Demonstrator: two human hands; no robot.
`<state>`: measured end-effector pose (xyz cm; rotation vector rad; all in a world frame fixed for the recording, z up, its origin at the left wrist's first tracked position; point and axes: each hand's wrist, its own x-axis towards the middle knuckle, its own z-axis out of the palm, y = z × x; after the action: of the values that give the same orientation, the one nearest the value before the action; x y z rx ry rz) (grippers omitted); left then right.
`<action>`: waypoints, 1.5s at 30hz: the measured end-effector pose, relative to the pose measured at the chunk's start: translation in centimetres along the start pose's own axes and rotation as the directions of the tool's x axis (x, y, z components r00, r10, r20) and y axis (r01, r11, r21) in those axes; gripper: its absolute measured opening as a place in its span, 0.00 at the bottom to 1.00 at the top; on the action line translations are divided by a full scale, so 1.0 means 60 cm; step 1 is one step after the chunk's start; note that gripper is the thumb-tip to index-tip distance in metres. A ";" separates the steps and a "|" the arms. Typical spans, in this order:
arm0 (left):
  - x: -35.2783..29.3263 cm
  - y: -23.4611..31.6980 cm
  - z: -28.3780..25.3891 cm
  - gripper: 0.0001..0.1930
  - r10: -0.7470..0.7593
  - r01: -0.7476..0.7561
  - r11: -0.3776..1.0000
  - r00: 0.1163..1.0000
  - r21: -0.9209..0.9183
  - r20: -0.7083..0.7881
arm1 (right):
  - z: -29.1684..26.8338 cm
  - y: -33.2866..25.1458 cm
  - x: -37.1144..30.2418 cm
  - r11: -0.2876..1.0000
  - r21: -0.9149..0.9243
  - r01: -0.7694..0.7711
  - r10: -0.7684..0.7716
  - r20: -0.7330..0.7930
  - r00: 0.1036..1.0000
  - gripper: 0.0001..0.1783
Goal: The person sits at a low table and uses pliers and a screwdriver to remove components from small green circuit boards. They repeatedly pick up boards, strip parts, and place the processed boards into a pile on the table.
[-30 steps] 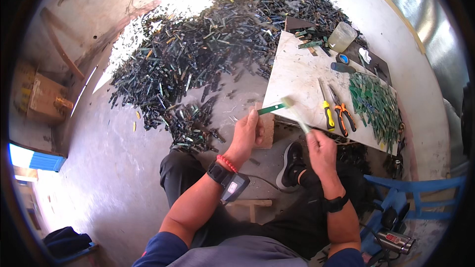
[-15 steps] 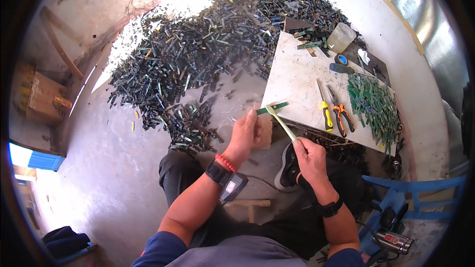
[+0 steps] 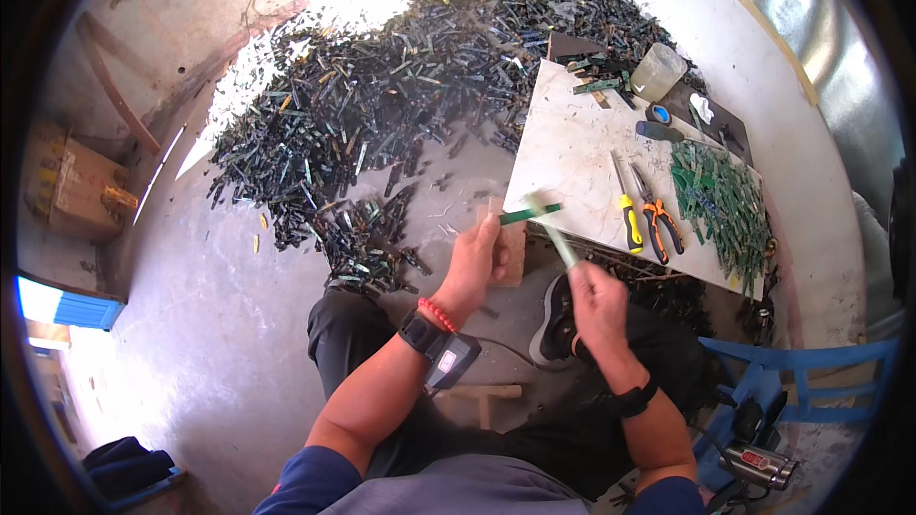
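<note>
Between the fingertips of my left hand (image 3: pixel 473 262) is one end of a narrow green strip (image 3: pixel 530 215), which looks like a piece of circuit board. Its free end points right, over the near edge of a white board (image 3: pixel 558 148). My right hand (image 3: pixel 597 300) is closed around the handle of a pale green brush (image 3: pixel 563 246), shaped like a toothbrush. The brush head is smeared by motion and crosses the strip; whether it touches cannot be told. Under my left hand stands a wooden block (image 3: pixel 513 267).
A large heap of dark strips (image 3: pixel 382 76) covers the floor ahead. On the board lie a yellow-handled screwdriver (image 3: pixel 629 219), orange-handled pliers (image 3: pixel 656 219), a pile of green strips (image 3: pixel 720 205) and blue tape (image 3: pixel 658 113). Beyond is a translucent container (image 3: pixel 658 73); a blue chair (image 3: pixel 792 381) stands right.
The brush head has shifted slightly right along the strip and is now blurred. My left hand and the strip have moved very slightly to the right.
</note>
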<state>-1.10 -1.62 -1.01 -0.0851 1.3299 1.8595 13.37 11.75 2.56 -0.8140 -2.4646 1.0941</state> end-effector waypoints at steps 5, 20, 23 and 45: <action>0.004 -0.005 -0.002 0.19 0.030 -0.030 1.000 0.999 -0.002 -0.019 | 0.000 -0.019 -0.013 0.997 0.062 0.034 -0.031 -0.048 0.998 0.14; 0.004 -0.005 -0.004 0.20 0.058 -0.058 0.998 0.998 0.000 0.010 | -0.018 -0.008 0.016 0.996 0.090 -0.010 0.019 -0.095 0.995 0.12; 0.006 -0.005 -0.003 0.20 0.036 -0.036 0.999 0.999 -0.016 0.016 | 0.014 -0.016 -0.018 0.980 0.100 0.171 -0.169 -0.027 0.985 0.12; 0.006 -0.002 0.002 0.19 0.005 -0.004 1.000 1.000 -0.029 0.019 | -0.013 -0.014 0.003 0.987 0.069 0.144 -0.143 -0.012 0.990 0.11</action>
<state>-1.18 -1.30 -1.23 -0.0795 1.2919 1.8787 13.30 11.82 3.71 -0.6082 -2.4221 1.1165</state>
